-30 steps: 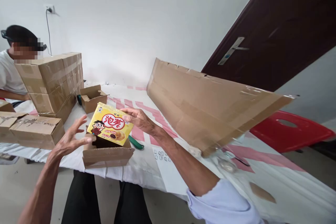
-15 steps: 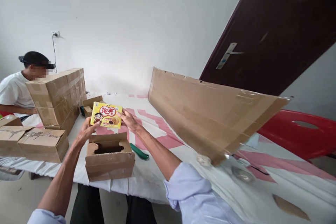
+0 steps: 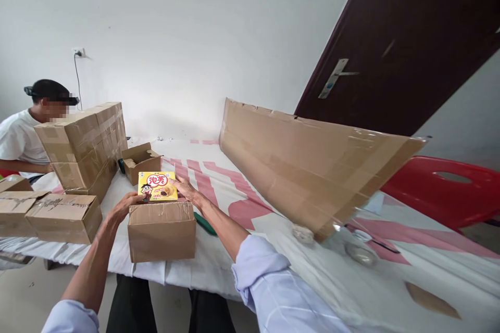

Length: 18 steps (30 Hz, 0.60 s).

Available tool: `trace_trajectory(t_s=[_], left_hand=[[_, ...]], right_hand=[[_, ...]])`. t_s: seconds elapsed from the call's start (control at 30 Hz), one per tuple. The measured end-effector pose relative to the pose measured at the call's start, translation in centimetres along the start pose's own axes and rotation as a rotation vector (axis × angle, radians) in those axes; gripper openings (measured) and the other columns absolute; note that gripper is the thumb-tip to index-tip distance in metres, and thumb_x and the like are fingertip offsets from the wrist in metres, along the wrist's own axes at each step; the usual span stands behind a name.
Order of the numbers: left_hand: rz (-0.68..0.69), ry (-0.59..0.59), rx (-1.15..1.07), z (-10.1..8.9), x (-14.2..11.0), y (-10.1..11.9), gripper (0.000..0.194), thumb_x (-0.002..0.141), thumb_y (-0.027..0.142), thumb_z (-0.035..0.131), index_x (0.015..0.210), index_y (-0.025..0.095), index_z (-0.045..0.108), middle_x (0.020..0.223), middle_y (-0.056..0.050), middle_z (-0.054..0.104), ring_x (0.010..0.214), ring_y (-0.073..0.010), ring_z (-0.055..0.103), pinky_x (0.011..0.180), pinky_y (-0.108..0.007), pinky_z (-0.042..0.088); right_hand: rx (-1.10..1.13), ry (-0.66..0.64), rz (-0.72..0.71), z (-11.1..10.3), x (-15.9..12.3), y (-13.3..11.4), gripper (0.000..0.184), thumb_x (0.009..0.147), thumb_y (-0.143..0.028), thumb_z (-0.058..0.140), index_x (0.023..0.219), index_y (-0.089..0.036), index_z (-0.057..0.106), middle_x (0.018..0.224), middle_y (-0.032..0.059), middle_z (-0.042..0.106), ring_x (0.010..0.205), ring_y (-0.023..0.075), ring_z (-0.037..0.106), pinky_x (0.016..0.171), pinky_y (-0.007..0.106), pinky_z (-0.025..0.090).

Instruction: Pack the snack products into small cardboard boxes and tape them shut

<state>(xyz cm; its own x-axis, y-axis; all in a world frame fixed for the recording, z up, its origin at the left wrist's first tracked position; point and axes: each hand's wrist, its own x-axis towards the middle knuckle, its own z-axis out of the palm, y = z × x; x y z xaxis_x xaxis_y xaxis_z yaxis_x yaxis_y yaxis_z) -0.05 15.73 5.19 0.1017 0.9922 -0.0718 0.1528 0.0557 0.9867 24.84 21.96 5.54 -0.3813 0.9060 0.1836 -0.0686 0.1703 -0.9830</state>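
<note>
A yellow snack box (image 3: 157, 186) with Chinese lettering and a cartoon figure is held between both my hands. My left hand (image 3: 130, 202) closes on its lower left side, and my right hand (image 3: 184, 189) grips the right side. Directly beneath is a small cardboard box (image 3: 161, 237) near the table's front edge; the yellow box's bottom is at its back rim, and the opening is mostly hidden. Beside it, partly behind my right forearm, lies a long green object (image 3: 204, 223). Another open cardboard box (image 3: 140, 161) stands just beyond the yellow box.
Stacked taped cartons (image 3: 84, 140) stand at left, with lower closed cartons (image 3: 64, 216) in front. A person (image 3: 23, 138) sits behind the stack. A big cardboard panel (image 3: 304, 166) slants across the right. A tape roll (image 3: 361, 255) and a red chair (image 3: 441, 192) are farther right.
Both hands have lowered the yellow snack box toward the small cardboard box, and it lies flatter. The view has shifted slightly, and the carton's opening is now largely covered from sight.
</note>
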Motion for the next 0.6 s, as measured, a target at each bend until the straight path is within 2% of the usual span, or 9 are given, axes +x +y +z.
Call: trace_trajectory(t_s=[0.1,0.2,0.27,0.33,0.4,0.5,0.6], left_hand=[[0.045,0.040,0.022,-0.2,0.0,1.4,0.061,0.061,0.066,0.088,0.093,0.016,0.075,0.089,-0.012,0.080,0.084,-0.0313,0.075,0.069,-0.036,0.053],[0.143,0.103,0.044,-1.0,0.1,3.8,0.065,0.060,0.065,0.091,0.101,0.018,0.074,0.101,-0.012,0.081,0.093,-0.0313,0.074,0.070,-0.035,0.054],[0.230,0.153,0.039,-1.8,0.2,5.2,0.072,0.059,0.067,0.092,0.109,0.019,0.072,0.109,-0.011,0.080,0.100,-0.0308,0.073,0.075,-0.035,0.054],[0.294,0.207,0.027,-2.6,0.3,5.7,0.079,0.060,0.068,0.091,0.118,0.020,0.067,0.117,-0.012,0.078,0.105,-0.0300,0.072,0.080,-0.035,0.055],[0.305,0.256,0.024,-3.4,0.4,5.0,0.083,0.060,0.070,0.090,0.120,0.020,0.063,0.119,-0.012,0.077,0.106,-0.0295,0.072,0.080,-0.036,0.056],[0.240,0.300,0.042,-4.0,0.9,1.8,0.082,0.056,0.070,0.091,0.112,0.019,0.061,0.109,-0.010,0.078,0.100,-0.0290,0.074,0.074,-0.034,0.056],[0.142,0.330,0.078,-3.9,2.3,-2.2,0.076,0.054,0.066,0.094,0.103,0.018,0.061,0.097,-0.008,0.076,0.090,-0.0281,0.073,0.066,-0.032,0.054]], right_hand=[[0.028,-0.006,-0.025,0.1,1.1,-1.6,0.063,0.085,-0.061,0.074,0.134,-0.023,0.063,0.105,0.0044,0.079,0.095,0.0229,0.074,0.082,0.036,0.063],[0.061,-0.005,-0.175,-0.3,1.5,-4.3,0.086,0.080,-0.064,0.080,0.151,-0.023,0.052,0.117,0.0075,0.077,0.104,0.0243,0.073,0.087,0.037,0.062],[0.047,-0.018,-0.278,-1.0,0.6,-5.8,0.099,0.079,-0.065,0.082,0.160,-0.024,0.043,0.134,0.0116,0.071,0.119,0.0266,0.069,0.096,0.039,0.060],[-0.027,-0.065,-0.281,-2.1,-1.4,-6.3,0.103,0.080,-0.067,0.081,0.164,-0.024,0.040,0.150,0.0153,0.062,0.132,0.0286,0.063,0.106,0.041,0.056],[-0.139,-0.159,-0.179,-3.3,-4.0,-5.5,0.104,0.080,-0.069,0.081,0.165,-0.023,0.041,0.159,0.0177,0.054,0.138,0.0304,0.059,0.110,0.044,0.053],[-0.293,-0.302,0.043,-4.6,-7.8,-2.9,0.105,0.074,-0.065,0.087,0.161,-0.022,0.049,0.158,0.0195,0.056,0.141,0.0339,0.058,0.112,0.049,0.052],[-0.388,-0.273,0.102,-4.8,-9.8,-0.3,0.083,0.071,-0.050,0.091,0.145,-0.021,0.067,0.146,0.0161,0.067,0.135,0.0338,0.062,0.114,0.050,0.050]])
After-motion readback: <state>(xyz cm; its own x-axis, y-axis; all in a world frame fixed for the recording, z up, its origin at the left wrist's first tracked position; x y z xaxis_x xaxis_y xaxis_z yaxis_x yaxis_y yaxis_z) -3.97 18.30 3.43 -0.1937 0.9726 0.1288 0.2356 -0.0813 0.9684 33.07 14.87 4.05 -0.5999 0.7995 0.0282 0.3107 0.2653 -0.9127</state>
